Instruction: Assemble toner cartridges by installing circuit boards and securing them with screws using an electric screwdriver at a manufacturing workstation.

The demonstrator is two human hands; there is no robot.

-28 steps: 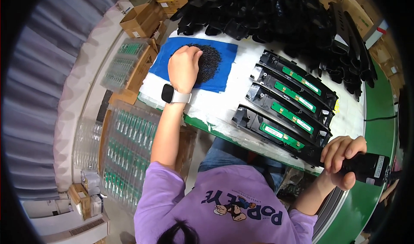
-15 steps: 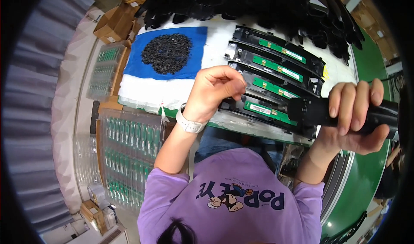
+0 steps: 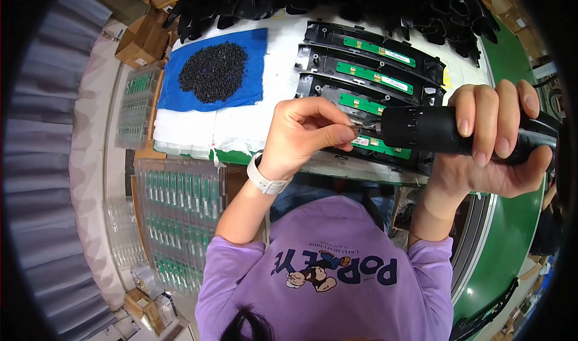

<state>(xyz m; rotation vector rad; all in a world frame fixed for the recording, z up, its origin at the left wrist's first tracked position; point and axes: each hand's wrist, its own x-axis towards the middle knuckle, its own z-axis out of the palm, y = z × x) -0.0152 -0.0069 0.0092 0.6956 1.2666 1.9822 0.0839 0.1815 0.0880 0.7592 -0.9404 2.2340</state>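
Both hands now together: left hand off screw pile, pinching screw at bit of right hand's gripped electric screwdriver; loading for driving.

A black electric screwdriver lies roughly level, its bit end pointing toward the person's left, gripped around its body by the right hand. The left hand pinches something too small to make out at the tool's tip. Below the tip lies a long black plastic housing carrying a narrow green circuit board, at the table's near edge.
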